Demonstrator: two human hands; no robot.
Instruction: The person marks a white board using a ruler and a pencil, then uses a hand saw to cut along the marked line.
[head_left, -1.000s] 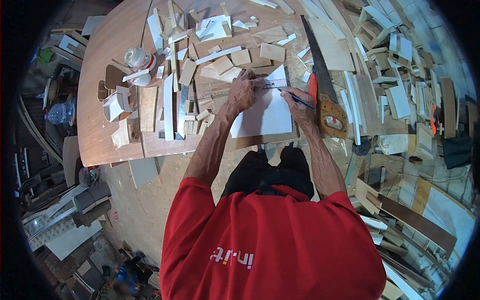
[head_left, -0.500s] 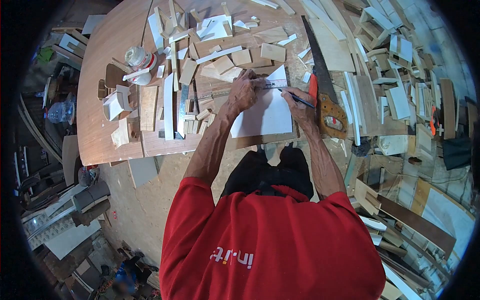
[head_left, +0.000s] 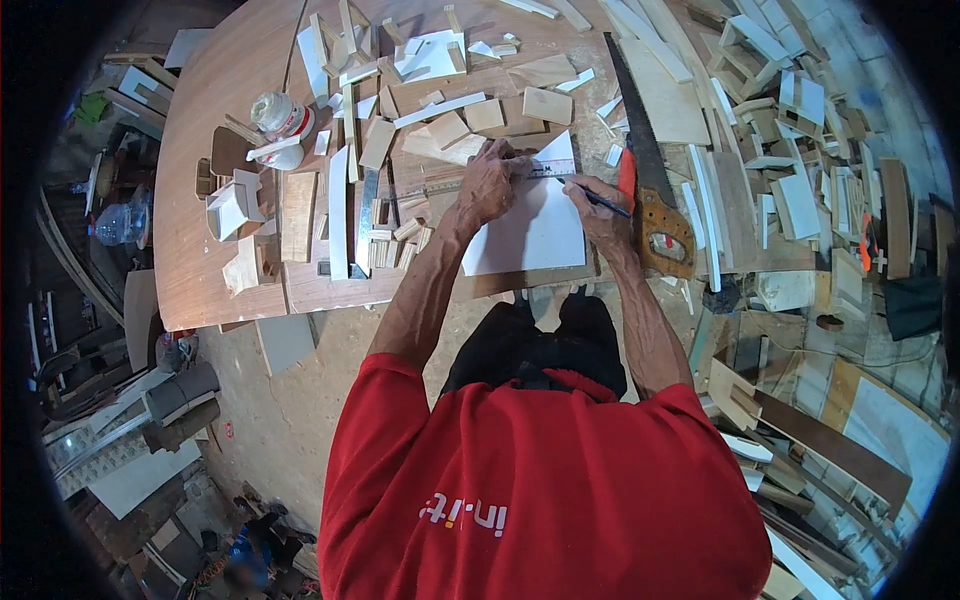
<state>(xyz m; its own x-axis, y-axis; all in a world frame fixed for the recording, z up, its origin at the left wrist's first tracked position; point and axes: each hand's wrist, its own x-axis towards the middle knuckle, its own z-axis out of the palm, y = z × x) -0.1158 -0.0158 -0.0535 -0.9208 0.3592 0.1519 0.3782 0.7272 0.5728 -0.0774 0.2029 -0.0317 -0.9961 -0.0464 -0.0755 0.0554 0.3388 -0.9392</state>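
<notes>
A white board (head_left: 525,240) with a pointed top lies at the table's front edge. Across its upper part runs a ruler (head_left: 552,169), partly hidden by my left hand (head_left: 490,182), which presses it down with the fingers bent together. My right hand (head_left: 600,208) grips a dark pen (head_left: 603,200), its tip on the board just below the ruler. Right of that hand lies a handsaw (head_left: 652,165) with a wooden handle and a red part.
Wood offcuts (head_left: 547,105) cover the back of the table (head_left: 220,290). A glue jar (head_left: 280,117) and a small white box (head_left: 236,206) stand at the left. A metal rule (head_left: 368,215) lies left of the board. Scrap wood (head_left: 798,205) is piled at the right.
</notes>
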